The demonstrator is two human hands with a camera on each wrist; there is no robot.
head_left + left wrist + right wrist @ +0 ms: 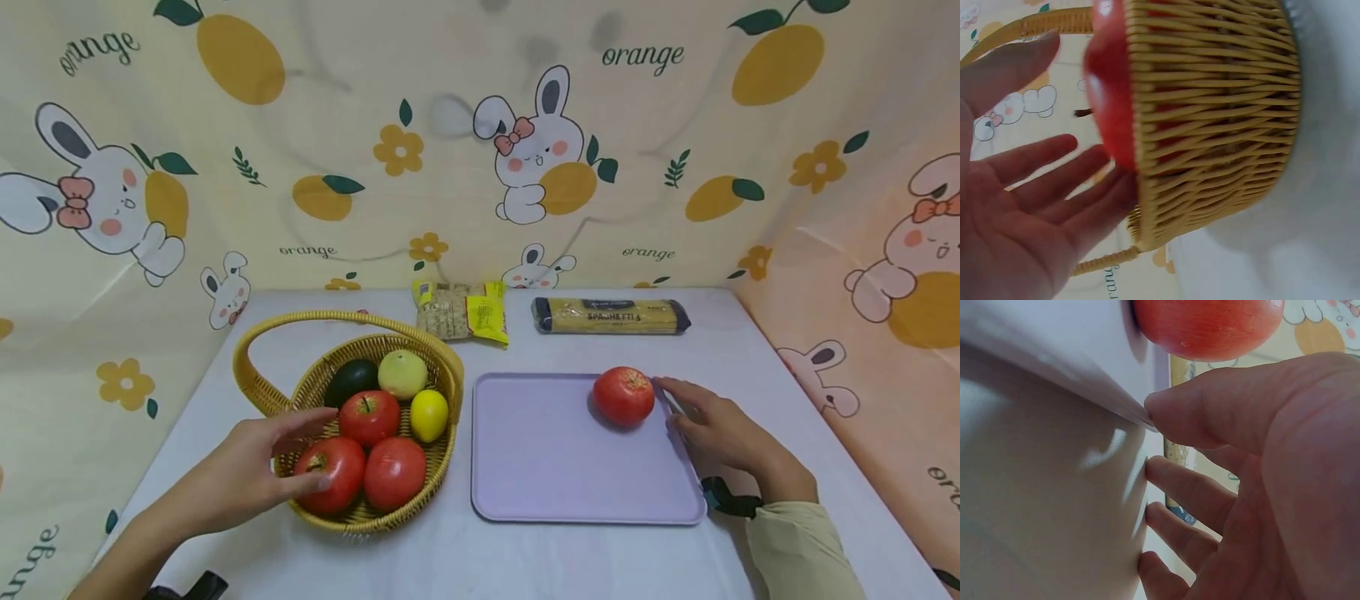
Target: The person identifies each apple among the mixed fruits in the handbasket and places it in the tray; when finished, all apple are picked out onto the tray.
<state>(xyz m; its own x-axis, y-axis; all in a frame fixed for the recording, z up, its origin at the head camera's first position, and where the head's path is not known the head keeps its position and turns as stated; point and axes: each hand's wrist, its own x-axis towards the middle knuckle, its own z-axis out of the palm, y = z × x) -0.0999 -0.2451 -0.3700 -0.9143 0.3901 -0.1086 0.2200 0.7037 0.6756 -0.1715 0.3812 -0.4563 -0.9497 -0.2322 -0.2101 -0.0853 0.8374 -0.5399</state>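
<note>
My left hand (251, 467) reaches over the left side of the wicker basket (450, 446), fingers spread and thumb over the front-left red apple (341, 475). In the left wrist view that hand (1029, 206) is beside the apple (1110, 94), not closed round it. At the tray's right edge is my right hand (731, 433); in the right wrist view the thumb of this hand (1229, 456) touches the rim and the other fingertips rest on the table. A red fruit (623, 397) sits in the back right of the purple tray (570, 475).
The basket also holds another red apple (369, 418), a red fruit (395, 473), a yellow lemon (429, 416), a pale green fruit (402, 374) and a dark green one (351, 382). Its handle (258, 367) arches over the back. Behind stand a yellow-labelled bag (461, 312) and a spaghetti pack (611, 317).
</note>
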